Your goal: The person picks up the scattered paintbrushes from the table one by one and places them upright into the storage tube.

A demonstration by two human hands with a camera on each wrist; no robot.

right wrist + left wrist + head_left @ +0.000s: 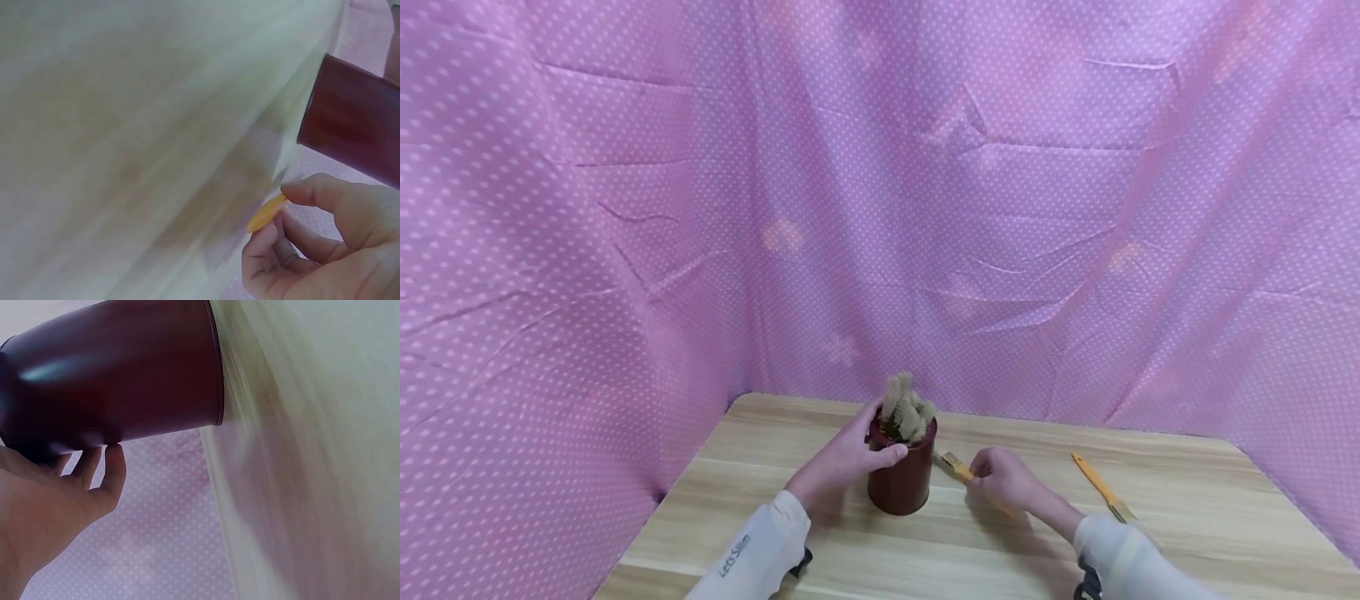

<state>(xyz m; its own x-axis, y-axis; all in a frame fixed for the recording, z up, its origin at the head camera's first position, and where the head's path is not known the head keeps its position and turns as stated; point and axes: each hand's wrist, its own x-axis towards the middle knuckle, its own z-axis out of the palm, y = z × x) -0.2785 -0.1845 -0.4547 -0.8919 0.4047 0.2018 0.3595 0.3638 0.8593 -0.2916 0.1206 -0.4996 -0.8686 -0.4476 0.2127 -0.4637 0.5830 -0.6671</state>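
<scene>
A dark red, glossy cylindrical pot stands upright on the wooden table, with beige fuzzy tufts rising out of its top. My left hand grips it from the left near the rim, the thumb across its near side. In the left wrist view, curled fingers touch the dark wall of the pot. To the right of the pot, my right hand pinches the orange handle of a flat paintbrush between thumb and fingertips. Its bristles point toward the pot, low over the tabletop.
A second orange-handled paintbrush lies on the table to the right, its lower end partly behind my right sleeve. Pink polka-dot cloth hangs behind the table and along its left and right sides.
</scene>
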